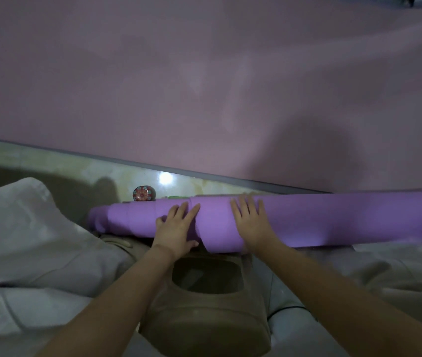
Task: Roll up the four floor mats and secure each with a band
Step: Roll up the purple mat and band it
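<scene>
Your two forearms [127, 292] come in from the bottom edge. Between them sits one tan thing [204, 320] with a dark opening in its top; what it is cannot be told. Two patches of white cloth [24, 228] flank it, one at each side, both cut off by the frame.

Both your hands lie on one rolled purple mat [333, 217], which lies crosswise on the floor [50, 161] just beyond the tan thing. Your left hand [176, 228] is spread flat on the roll, fingers straight and parted, thumb on the near side of it. Your right hand [252, 222] lies just beside it, palm down, fingers straight and pointing over the top of the roll. Neither hand curls round anything. The roll is uneven: its layers step out toward the left end, and its right end runs out of view.

Beyond the roll you see a strip of glossy pale floor with one bright glare spot. Past that, one pink mat [204, 86] lies flat, filling the upper part of the view and cut off on three sides. That makes two mats you can count.

One small round thing [143, 194] with a red and teal pattern stands on the floor just behind the roll's left part, too small to identify. One thin green strip [176, 197] shows right behind the roll, mostly hidden by it.
</scene>
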Demonstrator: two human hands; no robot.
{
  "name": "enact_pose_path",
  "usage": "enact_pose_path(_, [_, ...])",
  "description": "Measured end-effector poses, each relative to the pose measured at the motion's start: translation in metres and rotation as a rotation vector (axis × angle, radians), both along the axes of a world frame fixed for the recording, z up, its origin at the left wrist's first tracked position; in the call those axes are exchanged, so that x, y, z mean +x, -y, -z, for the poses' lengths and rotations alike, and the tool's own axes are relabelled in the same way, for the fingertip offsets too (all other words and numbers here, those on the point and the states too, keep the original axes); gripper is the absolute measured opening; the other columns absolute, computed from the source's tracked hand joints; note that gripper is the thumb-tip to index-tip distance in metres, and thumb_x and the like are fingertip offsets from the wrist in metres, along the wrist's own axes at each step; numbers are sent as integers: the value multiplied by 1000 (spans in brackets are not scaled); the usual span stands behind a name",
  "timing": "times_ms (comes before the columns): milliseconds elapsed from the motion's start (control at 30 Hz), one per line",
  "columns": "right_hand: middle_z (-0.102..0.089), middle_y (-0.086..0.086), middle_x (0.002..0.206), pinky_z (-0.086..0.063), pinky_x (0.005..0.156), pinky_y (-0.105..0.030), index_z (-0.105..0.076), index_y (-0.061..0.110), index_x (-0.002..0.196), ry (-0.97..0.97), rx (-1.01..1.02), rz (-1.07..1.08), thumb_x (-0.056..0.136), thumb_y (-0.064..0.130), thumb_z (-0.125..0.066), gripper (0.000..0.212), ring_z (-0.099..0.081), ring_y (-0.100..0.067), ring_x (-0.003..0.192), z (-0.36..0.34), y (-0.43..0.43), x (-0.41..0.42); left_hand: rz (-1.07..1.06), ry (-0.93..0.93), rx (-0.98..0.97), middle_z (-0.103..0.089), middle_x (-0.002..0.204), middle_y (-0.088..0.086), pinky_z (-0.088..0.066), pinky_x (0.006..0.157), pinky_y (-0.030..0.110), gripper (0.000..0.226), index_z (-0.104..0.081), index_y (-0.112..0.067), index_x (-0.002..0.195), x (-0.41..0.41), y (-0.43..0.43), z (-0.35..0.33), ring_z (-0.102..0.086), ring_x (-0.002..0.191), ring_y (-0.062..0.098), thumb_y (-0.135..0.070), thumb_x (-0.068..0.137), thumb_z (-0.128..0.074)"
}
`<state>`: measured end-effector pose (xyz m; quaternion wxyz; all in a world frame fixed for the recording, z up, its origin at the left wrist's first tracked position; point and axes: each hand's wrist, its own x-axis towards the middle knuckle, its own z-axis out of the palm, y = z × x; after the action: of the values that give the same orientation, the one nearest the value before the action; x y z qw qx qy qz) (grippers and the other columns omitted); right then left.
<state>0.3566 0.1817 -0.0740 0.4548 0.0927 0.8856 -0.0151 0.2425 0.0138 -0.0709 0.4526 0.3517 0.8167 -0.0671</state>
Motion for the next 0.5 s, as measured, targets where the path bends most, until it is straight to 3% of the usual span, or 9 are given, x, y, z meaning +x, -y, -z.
enact_pose_path(67, [-58,-27,124,-48,87,-58,-57,0,127,-82,-13,-7,58,22,-80,76,-57,-45,112,14,15,16,40,36,-33,0,160,1,-22,111,47,99,5,-34,151,-2,-2,5,-4,145,26,-44,83,-66])
enact_pose_path(100, [-63,-25,117,-51,82,-55,-62,3,122,-123,-23,-27,67,17,-70,58,-61,-44,107,21,17,23,65,47,-50,2,160,2,-22,111,48,101,7,-33,151,0,-4,7,-3,146,27,-43,82,-67])
enact_pose_path(167, [-66,-21,113,-53,80,-51,-60,7,122,-207,-34,-36,74,17,-53,49,-64,-40,104,37,10,21,103,29,-75,5,160,3,-23,111,48,105,10,-30,151,1,-8,12,-2,146,28,-38,82,-69])
enact_pose_path(200, [-67,-20,113,-54,79,-50,-61,7,122,-199,-34,-29,70,21,-61,54,-65,-38,103,40,4,13,113,13,-79,5,160,3,-23,111,47,106,11,-29,151,-2,-10,14,-2,146,27,-36,82,-69])
enact_pose_path(267, [-64,-21,117,-53,82,-49,-61,3,124,-137,-29,-14,47,28,-85,84,-63,-38,104,40,-3,-7,115,5,-79,2,160,2,-23,110,45,108,12,-28,150,-10,-13,18,-5,145,26,-34,81,-70])
enact_pose_path(300, [-57,-22,126,-48,90,-49,-51,1,133,-91,-37,-17,45,30,-88,100,-58,-39,111,40,-8,-17,118,5,-79,0,160,2,-23,110,45,109,13,-27,150,-14,-14,19,-6,145,25,-33,81,-71])
enact_pose_path(367, [-36,-21,140,-33,104,-46,-21,0,146,-70,-94,-38,59,33,-84,112,-41,-37,124,46,-17,-30,149,-19,-84,-2,159,4,-24,109,45,112,16,-25,150,-18,-15,21,-6,145,26,-33,80,-72])
enact_pose_path(500, [-28,-17,143,-27,107,-44,-11,2,147,-60,-150,-63,62,43,-80,117,-33,-32,127,49,-30,-38,253,-118,-166,7,159,11,-23,107,52,120,24,-16,147,-4,-16,31,-1,146,32,-42,79,-71])
